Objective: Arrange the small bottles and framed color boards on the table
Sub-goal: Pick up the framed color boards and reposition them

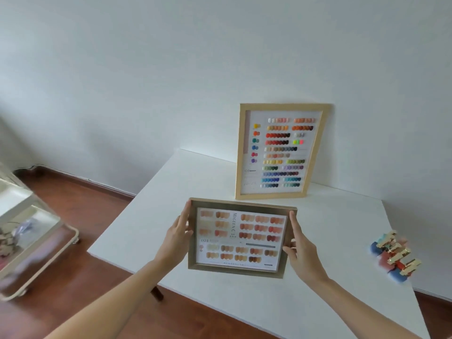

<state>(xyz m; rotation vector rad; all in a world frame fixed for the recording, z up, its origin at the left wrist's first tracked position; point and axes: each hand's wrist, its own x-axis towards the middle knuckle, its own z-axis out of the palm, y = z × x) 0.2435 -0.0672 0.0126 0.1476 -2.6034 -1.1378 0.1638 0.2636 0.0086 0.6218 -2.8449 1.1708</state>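
Held above white table [151, 216]: olive-framed board [241, 238] of nude and orange swatches, clasped at its side edges by left hand [177, 234] and right hand [299, 250]. Behind, against wall: pale-framed rainbow board [281, 152]. Far right: clustered small bottles [396, 255].

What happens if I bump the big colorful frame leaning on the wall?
The big frame only leans against the wall on its bottom edge, so it would probably slide or topple forward. It looks stiff, and its front may be glass, so maybe breakable.
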